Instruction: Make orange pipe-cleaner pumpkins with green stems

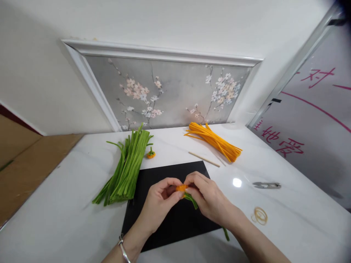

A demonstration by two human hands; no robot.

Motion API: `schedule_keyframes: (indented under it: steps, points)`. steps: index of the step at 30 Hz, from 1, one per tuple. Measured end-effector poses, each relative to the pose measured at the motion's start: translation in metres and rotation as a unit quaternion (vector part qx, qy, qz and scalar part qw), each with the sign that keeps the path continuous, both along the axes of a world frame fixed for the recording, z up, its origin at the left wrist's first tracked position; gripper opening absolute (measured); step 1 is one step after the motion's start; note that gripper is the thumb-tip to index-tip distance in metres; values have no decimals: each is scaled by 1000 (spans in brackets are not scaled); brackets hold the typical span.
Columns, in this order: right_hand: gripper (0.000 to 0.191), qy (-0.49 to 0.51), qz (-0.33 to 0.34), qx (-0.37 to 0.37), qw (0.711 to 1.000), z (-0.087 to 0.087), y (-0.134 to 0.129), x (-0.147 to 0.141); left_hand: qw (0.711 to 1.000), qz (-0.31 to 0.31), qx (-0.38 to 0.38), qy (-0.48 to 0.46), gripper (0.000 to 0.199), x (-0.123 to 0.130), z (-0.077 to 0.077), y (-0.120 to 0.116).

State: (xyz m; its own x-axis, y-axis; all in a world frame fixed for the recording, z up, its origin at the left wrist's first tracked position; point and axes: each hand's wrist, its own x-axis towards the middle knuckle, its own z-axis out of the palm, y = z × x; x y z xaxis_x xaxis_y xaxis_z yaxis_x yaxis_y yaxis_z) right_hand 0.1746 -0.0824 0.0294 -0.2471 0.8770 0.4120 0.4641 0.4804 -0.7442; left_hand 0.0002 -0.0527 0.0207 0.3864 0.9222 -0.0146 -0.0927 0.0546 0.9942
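White table [68, 190] carries everything. Black mat [170, 230] sits front and centre under both hands; probably there as a dark work surface so small bright parts show up.

Green fuzzy stems [130, 168] in a bundle, left, overlapping the mat edge. Orange fuzzy stems [215, 140] bundled at back right. Colours apart, likely for easy picking, with the middle left for handwork.

Left hand [161, 199]: thumb and fingertips pinched on the orange piece from its left. Right hand [205, 193]: fingertips closed on the same piece from the right, green strip [192, 200] sticking out below them. Two-sided pinch looks meant to steady a soft part. Can't tell if the strip is joined to it.

Thin stick [204, 159] lies just behind the mat. Snips [267, 185] off to the right, rubber bands [264, 218] nearer the person; within right-hand reach, I'd guess deliberately.

Orange piece [181, 188]: held above the mat, partly hidden by fingers. Small orange-and-green piece [150, 154] stands beside the green bundle, probably parked clear.
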Motion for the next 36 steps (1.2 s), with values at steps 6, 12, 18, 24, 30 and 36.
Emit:
schedule_keyframes:
  steps: [6,12,18,24,30,36]
  points:
    - [15,67,-57,-97,991,-2,5,6,982,57,-158,-85,19,7,1,-3]
    - [24,176,8,-264,948,2,2,10,966,71,-215,-126,21,9,7,-2]
    - [14,93,-34,-141,985,5,4,6,966,-7,-245,-87,25,5,11,-4]
    - [7,88,-53,-103,989,10,2,6,961,34,-256,-102,17,5,11,-1]
    - [7,76,-49,-78,993,8,-3,-3,928,97,-311,-183,17,7,16,-3]
    - [11,64,-102,54,991,2,-4,-6,934,59,-298,-186,17,4,19,-4]
